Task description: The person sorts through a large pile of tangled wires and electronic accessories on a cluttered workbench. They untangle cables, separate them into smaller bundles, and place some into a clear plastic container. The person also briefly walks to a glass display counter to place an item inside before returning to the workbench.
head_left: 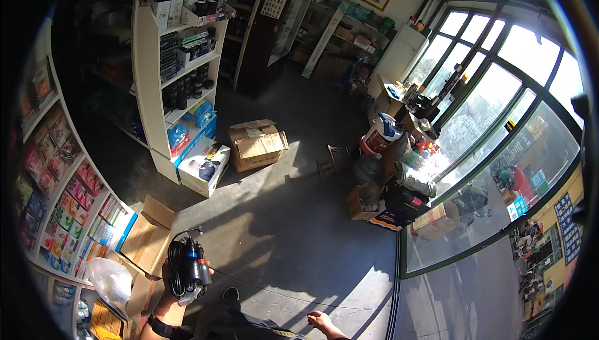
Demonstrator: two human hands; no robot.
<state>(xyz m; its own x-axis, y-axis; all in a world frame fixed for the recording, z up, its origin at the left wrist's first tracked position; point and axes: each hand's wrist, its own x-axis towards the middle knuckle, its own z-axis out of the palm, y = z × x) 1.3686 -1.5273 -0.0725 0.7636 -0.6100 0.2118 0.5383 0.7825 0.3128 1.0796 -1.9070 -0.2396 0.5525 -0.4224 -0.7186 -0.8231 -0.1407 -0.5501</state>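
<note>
My left hand [166, 296] is closed around a bundle of black cylindrical devices with a coiled black cable [189, 269]. A bent fitting stands out at the bundle's top, and clear plastic shows at its lower end. From this view I cannot make out its exact kind. A dark band [167, 329] circles my left wrist. Low at the bottom edge, my right hand [322, 323] hangs over the floor with its fingers loosely bent and apart, holding nothing I can see. Left of the bundle are an opened cardboard box [150, 231] and a clear plastic bag [110, 279].
Shelves of colourful packets [68, 199] line the left side. A white shelf unit [147, 84] stands ahead, beside a closed cardboard carton [257, 146]. To the right, a bucket [380, 135], a small stool [334, 158] and boxes crowd a glass partition [486, 178].
</note>
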